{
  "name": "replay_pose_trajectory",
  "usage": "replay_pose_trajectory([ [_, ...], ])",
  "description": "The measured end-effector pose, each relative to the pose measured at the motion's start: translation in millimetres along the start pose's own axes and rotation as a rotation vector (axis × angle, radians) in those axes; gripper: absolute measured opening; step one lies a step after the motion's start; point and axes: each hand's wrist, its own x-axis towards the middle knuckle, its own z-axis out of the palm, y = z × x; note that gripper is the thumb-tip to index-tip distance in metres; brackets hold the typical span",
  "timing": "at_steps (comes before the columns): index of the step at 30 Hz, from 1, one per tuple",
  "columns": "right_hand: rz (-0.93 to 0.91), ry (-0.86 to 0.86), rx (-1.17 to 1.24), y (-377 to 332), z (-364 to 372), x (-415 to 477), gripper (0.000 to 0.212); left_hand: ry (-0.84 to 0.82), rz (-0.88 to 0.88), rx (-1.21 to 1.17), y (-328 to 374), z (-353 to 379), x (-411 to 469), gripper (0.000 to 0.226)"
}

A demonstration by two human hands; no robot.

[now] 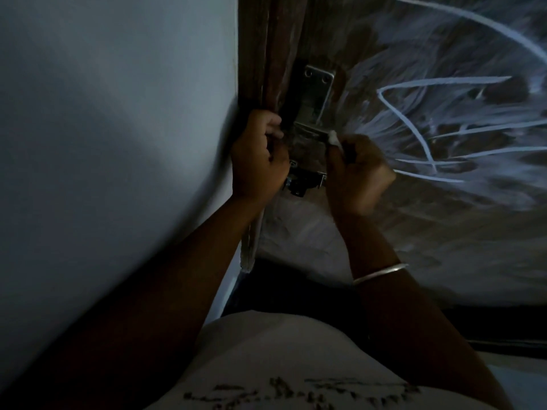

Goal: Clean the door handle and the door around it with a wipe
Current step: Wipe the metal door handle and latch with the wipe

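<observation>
One wipe (333, 138), likely soft and light, is being pinched by the right grip (358, 170) against the handle (315, 110) mid-frame. The door (414, 247) edge is being clasped by the left grip (257, 155).

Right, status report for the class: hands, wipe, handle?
Left hand grips door edge. Right hand pinches wipe at metal handle plate. Nothing in the way.

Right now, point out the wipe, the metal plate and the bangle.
wipe (333, 138): head view, its white exposed tip.
metal plate (318, 90): head view, its flat middle.
bangle (381, 273): head view, band across the wrist.
</observation>
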Motion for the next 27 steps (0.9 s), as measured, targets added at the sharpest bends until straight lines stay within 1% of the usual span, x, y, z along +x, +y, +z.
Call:
replay_pose_trajectory([
  [3, -0.128, -0.129, -0.027, -13, 17, -4, 0.009, 0.002, 0.0, -0.015, 1, 0, 0, 0.023],
  [5, -0.166, -0.196, -0.051, -13, 21, -6, 0.01, 0.003, -0.008, -0.012, 0, -1, 0, 0.023],
  [7, -0.125, -0.17, -0.063, -6, 15, -7, 0.01, -0.004, -0.017, -0.018, 0, -1, 0, 0.023],
  [9, -0.085, -0.092, -0.069, -1, 4, -6, 0.008, -0.004, -0.02, -0.026, 0, -2, 0, 0.023],
  [12, -0.089, -0.001, -0.07, -8, -5, 3, 0.007, -0.002, -0.009, -0.053, -1, -1, 0, 0.023],
  [14, -0.166, -0.007, -0.051, -17, 0, 13, 0.005, 0.001, -0.017, -0.08, 0, 0, 0, 0.022],
  [15, -0.221, -0.04, -0.066, -23, 4, 17, 0.005, 0.006, -0.032, -0.095, 0, 0, 0, 0.022],
  [18, -0.371, -0.143, -0.179, -36, 15, 22, 0.006, 0.049, -0.09, -0.154, 2, 2, 1, 0.018],
  [23, -0.533, -0.18, -0.257, -23, 6, 21, 0.007, 0.064, -0.144, -0.166, 1, 2, 1, 0.015],
  [25, -0.592, -0.233, -0.284, -15, 2, 15, 0.004, 0.065, -0.141, -0.152, 1, 2, 0, 0.016],
  [27, -0.605, -0.283, -0.302, -13, 3, 10, 0.004, 0.07, -0.135, -0.145, 2, 2, 0, 0.015],
])
